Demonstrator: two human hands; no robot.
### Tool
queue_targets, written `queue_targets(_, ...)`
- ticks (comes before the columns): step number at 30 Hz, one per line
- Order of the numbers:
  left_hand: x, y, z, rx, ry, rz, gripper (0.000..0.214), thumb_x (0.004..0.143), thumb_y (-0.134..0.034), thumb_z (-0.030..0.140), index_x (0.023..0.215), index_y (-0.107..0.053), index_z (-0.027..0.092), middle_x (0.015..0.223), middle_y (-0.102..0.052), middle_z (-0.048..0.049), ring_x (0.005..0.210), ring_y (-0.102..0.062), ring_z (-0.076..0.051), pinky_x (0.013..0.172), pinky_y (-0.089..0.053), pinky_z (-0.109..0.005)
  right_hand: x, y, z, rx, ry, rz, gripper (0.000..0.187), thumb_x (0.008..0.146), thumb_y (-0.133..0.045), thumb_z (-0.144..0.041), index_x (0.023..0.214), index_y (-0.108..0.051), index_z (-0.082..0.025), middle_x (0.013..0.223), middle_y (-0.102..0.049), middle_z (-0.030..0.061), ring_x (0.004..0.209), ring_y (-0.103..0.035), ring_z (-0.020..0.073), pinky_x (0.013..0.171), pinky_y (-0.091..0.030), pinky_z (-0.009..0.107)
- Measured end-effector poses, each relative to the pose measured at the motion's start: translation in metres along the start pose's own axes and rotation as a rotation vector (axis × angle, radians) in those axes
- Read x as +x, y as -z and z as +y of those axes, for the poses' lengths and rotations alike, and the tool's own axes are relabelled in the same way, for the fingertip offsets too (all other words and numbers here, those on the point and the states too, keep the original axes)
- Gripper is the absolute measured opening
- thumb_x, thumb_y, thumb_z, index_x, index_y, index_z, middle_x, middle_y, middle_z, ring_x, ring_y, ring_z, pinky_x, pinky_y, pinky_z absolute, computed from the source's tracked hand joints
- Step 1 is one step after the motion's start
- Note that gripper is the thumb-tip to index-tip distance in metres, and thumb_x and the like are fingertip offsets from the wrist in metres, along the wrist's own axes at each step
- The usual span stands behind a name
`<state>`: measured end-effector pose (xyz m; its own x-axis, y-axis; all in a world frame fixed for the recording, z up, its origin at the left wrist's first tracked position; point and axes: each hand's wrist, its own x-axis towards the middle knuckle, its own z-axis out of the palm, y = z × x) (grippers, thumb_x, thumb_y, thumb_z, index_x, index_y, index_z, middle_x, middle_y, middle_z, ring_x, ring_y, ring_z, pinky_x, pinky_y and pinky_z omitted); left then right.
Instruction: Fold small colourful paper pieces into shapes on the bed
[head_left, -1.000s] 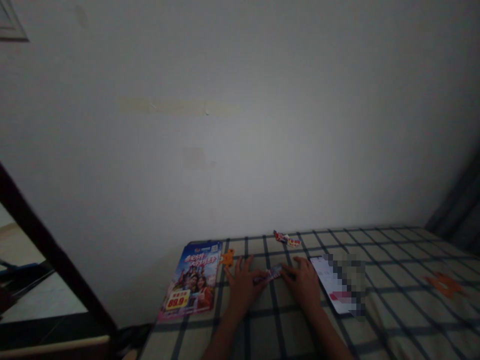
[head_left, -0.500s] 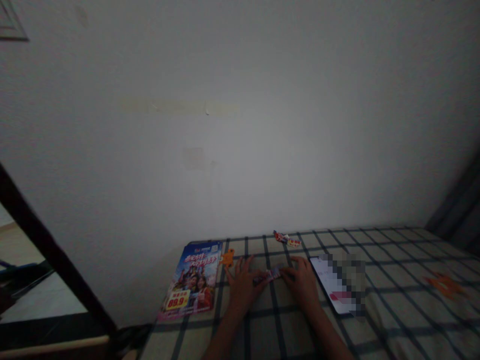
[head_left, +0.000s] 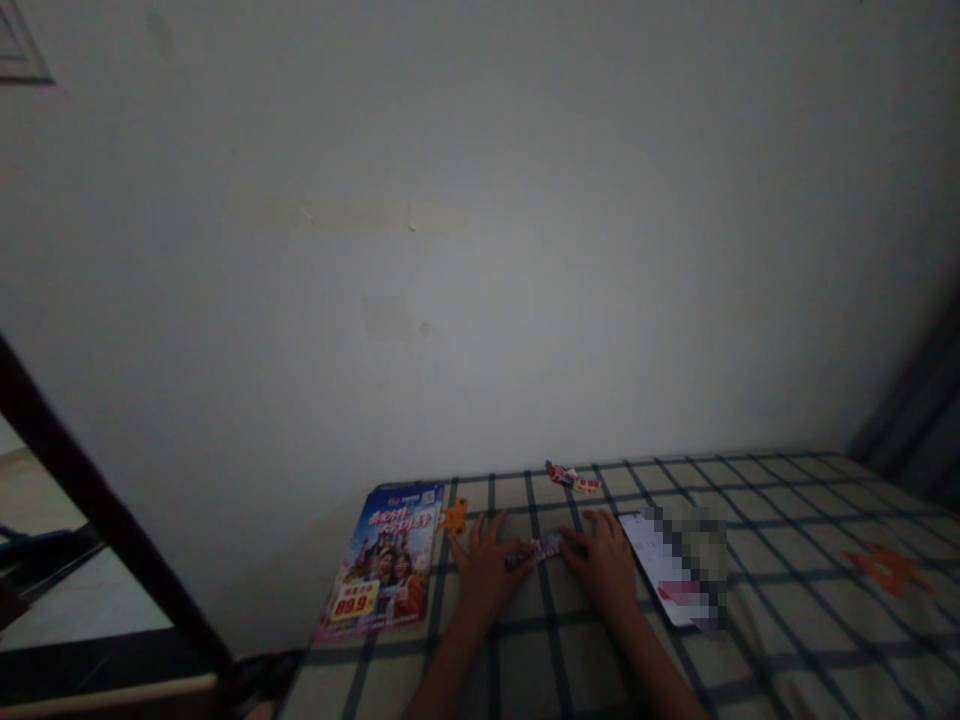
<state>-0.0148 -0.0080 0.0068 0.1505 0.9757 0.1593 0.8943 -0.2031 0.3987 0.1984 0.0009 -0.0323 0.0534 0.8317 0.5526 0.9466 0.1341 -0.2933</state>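
Observation:
Low over the checked cloth, a narrow folded strip of printed paper (head_left: 547, 546) lies between my two hands. My left hand (head_left: 484, 565) pinches its left end with the thumb and a finger, while the other fingers spread out on the cloth. At the right end, my right hand (head_left: 604, 560) grips the strip between thumb and fingertips. Beyond them lies another folded piece of printed paper (head_left: 573, 478), close to the wall. To the left rests a stack of colourful flyers (head_left: 386, 560), and an orange cutout-like piece (head_left: 454, 515) sits beside it.
Right of my right hand lies a phone (head_left: 667, 575) with a lit screen, partly blurred out. A second orange shape (head_left: 889, 568) is farther right on the checked cloth (head_left: 795, 640). A pale wall (head_left: 525, 300) rises behind, and a dark bar (head_left: 105, 500) slants at left.
The view has shifted very slightly. Both hands keep their grip on the paper strip in nearly the same place.

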Motion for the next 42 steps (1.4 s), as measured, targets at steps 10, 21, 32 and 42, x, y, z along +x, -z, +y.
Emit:
queue_targets(10,-0.001,0.002,0.003,-0.003,0.026,-0.004,0.028,0.086,-0.06,0.061,0.108,-0.073,0.049,0.156,-0.042,0.0058,0.147,-0.023,-0.038,0.114,0.004,-0.073,-0.001,-0.001,0.002,-0.026,0.002,0.008,0.031,0.081,-0.067,-0.039,0.111,-0.074,-0.037,0.129,-0.059,0.0086,0.13,-0.045,0.0348,0.102,-0.042,0.05)
queue_targets(21,-0.003,-0.005,-0.001,0.013,0.007,0.065,0.032,0.085,-0.058,0.066,0.108,-0.073,0.049,0.15,-0.049,0.0011,0.145,-0.028,-0.035,0.114,0.003,-0.072,0.0,-0.001,0.002,0.046,0.138,0.023,0.024,0.088,-0.061,-0.027,0.107,-0.074,-0.031,0.127,-0.057,0.0095,0.126,-0.046,0.0291,0.103,-0.043,0.046)
queue_targets(32,-0.003,-0.006,-0.004,-0.012,-0.079,0.012,0.023,0.088,-0.057,0.062,0.104,-0.072,0.055,0.154,-0.042,0.0124,0.146,-0.023,-0.036,0.113,0.008,-0.073,-0.003,0.002,-0.008,-0.071,0.062,-0.054,0.026,0.09,-0.062,-0.038,0.114,-0.07,-0.043,0.123,-0.058,0.0076,0.128,-0.042,0.0331,0.103,-0.038,0.05)
queue_targets(42,0.0,-0.009,-0.009,-0.015,-0.106,-0.035,0.024,0.085,-0.062,0.061,0.108,-0.068,0.059,0.158,-0.037,0.012,0.148,-0.02,-0.038,0.11,0.014,-0.074,-0.003,0.001,-0.01,-0.116,0.001,-0.089,0.026,0.092,-0.06,-0.041,0.116,-0.068,-0.049,0.125,-0.057,0.0055,0.128,-0.042,0.0324,0.101,-0.039,0.049)
